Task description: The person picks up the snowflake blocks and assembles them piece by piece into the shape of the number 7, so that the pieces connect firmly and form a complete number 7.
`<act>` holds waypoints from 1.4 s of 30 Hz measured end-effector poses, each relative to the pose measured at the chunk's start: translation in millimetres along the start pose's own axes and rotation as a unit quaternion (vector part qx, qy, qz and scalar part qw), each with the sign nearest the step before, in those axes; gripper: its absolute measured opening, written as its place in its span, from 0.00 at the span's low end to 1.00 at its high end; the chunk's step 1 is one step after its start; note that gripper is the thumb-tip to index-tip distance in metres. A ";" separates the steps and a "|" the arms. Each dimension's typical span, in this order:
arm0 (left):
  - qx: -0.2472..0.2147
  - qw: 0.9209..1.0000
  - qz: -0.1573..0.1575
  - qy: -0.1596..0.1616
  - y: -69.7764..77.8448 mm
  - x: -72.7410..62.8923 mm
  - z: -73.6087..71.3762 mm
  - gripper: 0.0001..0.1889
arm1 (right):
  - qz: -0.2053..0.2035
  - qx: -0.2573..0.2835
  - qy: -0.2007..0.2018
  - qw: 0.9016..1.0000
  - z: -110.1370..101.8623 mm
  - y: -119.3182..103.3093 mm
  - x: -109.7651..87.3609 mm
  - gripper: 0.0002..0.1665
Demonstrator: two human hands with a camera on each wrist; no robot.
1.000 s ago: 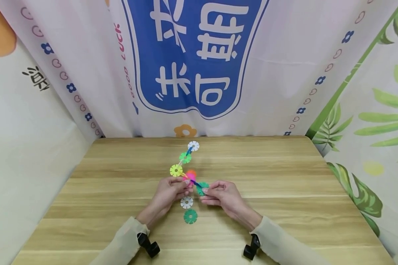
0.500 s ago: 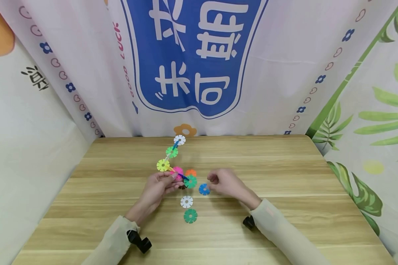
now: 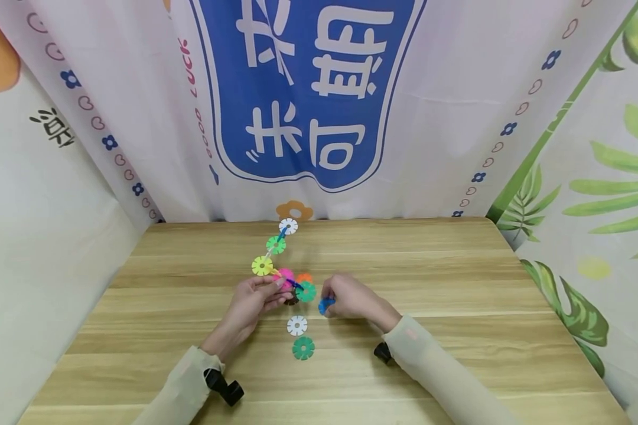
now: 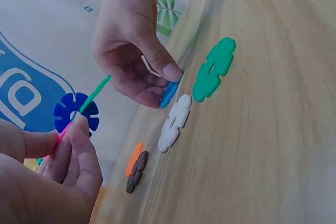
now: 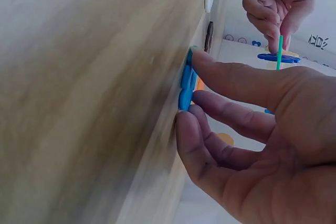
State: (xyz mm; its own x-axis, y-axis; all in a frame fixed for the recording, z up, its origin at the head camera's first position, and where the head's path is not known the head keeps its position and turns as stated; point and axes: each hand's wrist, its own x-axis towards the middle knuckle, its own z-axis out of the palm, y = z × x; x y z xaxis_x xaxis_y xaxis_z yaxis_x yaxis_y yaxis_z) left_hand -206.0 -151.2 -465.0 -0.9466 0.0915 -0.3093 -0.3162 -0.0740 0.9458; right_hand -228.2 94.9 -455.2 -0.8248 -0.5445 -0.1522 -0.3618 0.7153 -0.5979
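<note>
My left hand (image 3: 246, 304) pinches the pink disc (image 3: 285, 276) of a chain of interlocking notched plastic discs, held above the table. From it the chain runs away through a yellow disc (image 3: 262, 265) and a light green disc (image 3: 276, 245) to a white one (image 3: 288, 226). On its near end, a dark blue disc (image 4: 68, 109) joins a green disc (image 3: 305, 291). To the right, my right hand (image 3: 351, 297) pinches a loose blue disc (image 5: 186, 85) between thumb and fingers, tilted up at the tabletop.
Loose on the wooden table (image 3: 430, 354) lie a white disc (image 3: 297, 325), a green disc (image 3: 303, 348), an orange disc (image 4: 133, 159) and a brown disc (image 4: 137, 172). A printed curtain (image 3: 420, 147) hangs behind the table's far edge.
The right hand has let go of the chain's green disc and now grips the blue disc on the table. My left hand has shifted left with the chain.
</note>
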 end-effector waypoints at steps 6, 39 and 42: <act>-0.001 1.000 -0.007 0.009 0.1 2.7 0.8 0.14 | 0.013 0.002 -0.002 1.000 -1.0 -1.6 -1.6 0.17; -0.039 0.999 -0.002 -0.011 9.4 -1.4 10.2 0.13 | -0.022 0.236 0.245 0.940 4.4 2.9 -55.0 0.06; -0.034 0.999 -0.003 -0.015 8.7 -1.4 11.4 0.12 | -0.025 0.238 0.256 0.937 5.0 3.3 -54.8 0.06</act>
State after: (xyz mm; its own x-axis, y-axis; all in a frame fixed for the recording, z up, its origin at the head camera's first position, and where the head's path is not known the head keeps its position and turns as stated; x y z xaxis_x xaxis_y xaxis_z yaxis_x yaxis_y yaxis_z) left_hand -206.7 -140.7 -455.2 -0.9429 0.1212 -0.3102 -0.3257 -0.1406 0.9350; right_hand -182.1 124.9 -452.9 -0.9562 -0.2046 0.2096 -0.2716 0.3515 -0.8959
